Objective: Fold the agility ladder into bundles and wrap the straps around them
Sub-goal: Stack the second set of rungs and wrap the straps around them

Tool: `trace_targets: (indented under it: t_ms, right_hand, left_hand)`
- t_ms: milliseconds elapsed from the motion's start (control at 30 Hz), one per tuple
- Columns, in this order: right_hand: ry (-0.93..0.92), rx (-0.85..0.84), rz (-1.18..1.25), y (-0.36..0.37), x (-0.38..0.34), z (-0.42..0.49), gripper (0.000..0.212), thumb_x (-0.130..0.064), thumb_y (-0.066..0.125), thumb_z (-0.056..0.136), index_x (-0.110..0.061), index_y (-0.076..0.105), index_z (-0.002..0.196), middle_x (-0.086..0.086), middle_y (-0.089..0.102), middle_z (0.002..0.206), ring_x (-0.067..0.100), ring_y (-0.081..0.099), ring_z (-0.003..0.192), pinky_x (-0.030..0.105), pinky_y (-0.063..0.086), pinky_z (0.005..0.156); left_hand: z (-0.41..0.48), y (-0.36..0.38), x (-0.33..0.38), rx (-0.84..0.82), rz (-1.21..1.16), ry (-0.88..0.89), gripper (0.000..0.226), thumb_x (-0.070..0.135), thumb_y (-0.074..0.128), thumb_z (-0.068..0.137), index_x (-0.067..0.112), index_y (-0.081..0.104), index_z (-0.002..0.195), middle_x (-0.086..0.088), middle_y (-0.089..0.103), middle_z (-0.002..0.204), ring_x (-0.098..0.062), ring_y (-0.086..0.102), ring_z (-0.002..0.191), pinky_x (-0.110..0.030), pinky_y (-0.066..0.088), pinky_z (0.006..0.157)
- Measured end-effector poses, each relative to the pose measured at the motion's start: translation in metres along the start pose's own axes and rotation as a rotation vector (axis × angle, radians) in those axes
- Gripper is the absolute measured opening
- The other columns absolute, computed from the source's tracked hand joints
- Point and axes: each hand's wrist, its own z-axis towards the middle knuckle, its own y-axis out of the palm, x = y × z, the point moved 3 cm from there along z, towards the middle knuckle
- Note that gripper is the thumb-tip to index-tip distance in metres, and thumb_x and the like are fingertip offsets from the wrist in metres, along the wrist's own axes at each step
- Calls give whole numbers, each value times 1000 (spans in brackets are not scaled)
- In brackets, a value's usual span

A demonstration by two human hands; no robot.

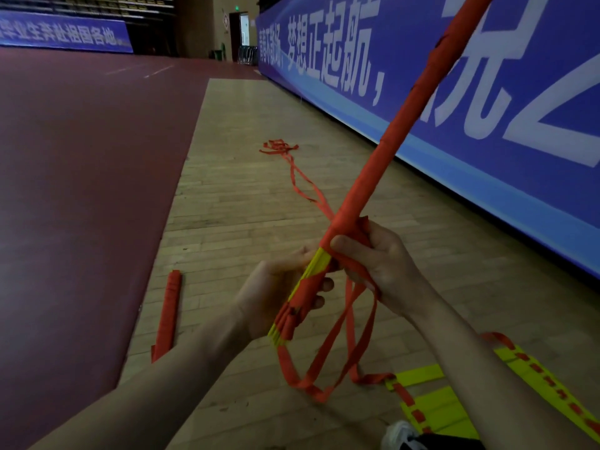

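A long bundle (399,125) of stacked yellow ladder rungs, mostly wrapped in orange strap, slants from the centre up to the top right. My left hand (272,297) grips its lower end, where yellow rung edges still show. My right hand (380,264) holds the orange strap (344,336) against the bundle just above, thumb pressed on the wrap. Loose strap loops hang below both hands to the floor. A finished orange-wrapped bundle (167,313) lies on the floor at the left.
More yellow ladder with orange straps (431,407) lies on the wooden floor at lower right, beside a shoe (397,436). A tangle of orange strap (281,147) trails farther ahead. A blue banner wall (487,92) runs along the right; dark red flooring (81,173) spreads left.
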Motion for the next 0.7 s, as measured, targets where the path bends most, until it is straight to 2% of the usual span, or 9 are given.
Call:
trace_targets:
  t_ms: [67,100,167,200,267,333,467,533,700]
  right_hand:
    - [22,50,2,2,3,1,33,-25,75,70,-5,61,91,18,54,72,19,39,41,24,33,42]
    - [24,73,-1,4,4,1,32,-22,75,71,-4,61,93,18,54,71,20,42,43,24,37,46]
    - [26,117,-22,5,4,1,22,-12,72,79,-2,59,94,11,58,66,10,48,40,17,41,44]
    - [20,129,-34,4,5,2,18,-7,70,81,-3,58,94,5,63,64,5,53,42,13,42,44]
    - [11,141,-69,1,5,2,16,-8,71,80,-6,61,92,-3,69,67,4,63,55,13,47,52]
    - [8,150,-116,0,6,3,20,-16,75,75,-9,65,91,-5,70,72,5,66,66,14,49,61]
    - [7,188,-180,2,11,2,21,-24,78,71,-15,68,86,-9,71,73,1,66,68,16,48,66]
    - [-1,216,-197,2,13,2,28,-30,79,65,-16,69,86,-4,73,81,7,70,80,22,51,76]
    - [32,239,-239,1,17,4,35,-40,79,61,-17,70,85,2,75,88,15,71,85,29,55,81]
  left_hand:
    - [1,-1,2,-1,151,-30,109,63,79,43,-11,50,118,-31,46,106,-40,40,88,-52,31,76]
    - [0,-1,5,-33,160,-29,115,68,77,43,-15,49,118,-34,48,106,-40,41,88,-52,32,76]
    - [1,-4,10,-74,138,42,75,50,65,69,-7,55,117,-26,56,110,-36,54,85,-45,47,75]
    - [1,-4,13,-94,195,70,54,35,59,76,0,58,117,-16,61,111,-25,60,87,-35,52,76]
    - [2,-3,16,-67,423,142,35,17,63,83,9,60,118,-5,65,109,-10,64,88,-21,52,77]
    - [4,-3,14,73,664,260,30,9,66,87,13,60,115,-4,66,99,-6,64,83,-20,51,72]
    - [-2,3,6,290,1135,550,20,23,56,94,13,55,112,-1,62,77,-16,58,67,-31,44,61]
    - [-2,4,4,352,1166,542,21,30,54,94,16,52,109,1,59,72,-20,57,63,-34,43,57]
    - [2,4,1,396,1175,422,25,42,49,92,19,51,103,-3,62,72,-25,60,64,-39,50,59]
